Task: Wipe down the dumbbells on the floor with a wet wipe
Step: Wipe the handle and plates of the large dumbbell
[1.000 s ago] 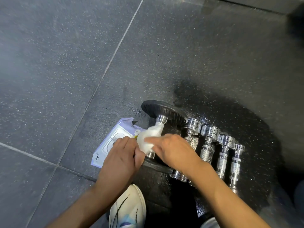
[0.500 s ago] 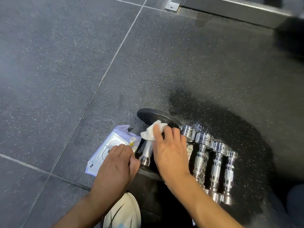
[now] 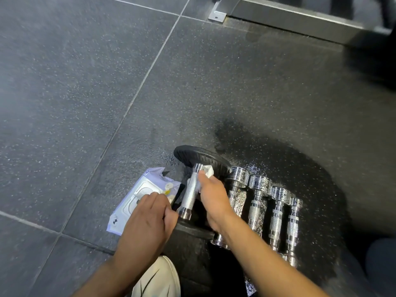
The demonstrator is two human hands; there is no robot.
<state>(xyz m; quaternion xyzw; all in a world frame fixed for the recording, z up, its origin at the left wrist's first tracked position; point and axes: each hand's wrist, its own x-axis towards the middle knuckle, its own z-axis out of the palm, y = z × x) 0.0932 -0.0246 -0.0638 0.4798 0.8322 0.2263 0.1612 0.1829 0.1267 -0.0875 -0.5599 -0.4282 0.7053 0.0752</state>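
Note:
A black-plated dumbbell lies on the dark floor, its knurled chrome handle bare along most of its length. My right hand holds a crumpled white wet wipe against the far end of that handle, by the far plate. My left hand rests closed on the near black plate, beside the handle's near end. To the right, several small chrome dumbbells lie side by side in a row.
A white wet-wipe pack lies on the floor left of the dumbbell, partly under my left hand. A white shoe shows at the bottom. A metal frame base runs along the top right.
My right hand has slid the wipe along the handle from its near half to the far end, uncovering the handle. My left hand has stayed on the near plate.

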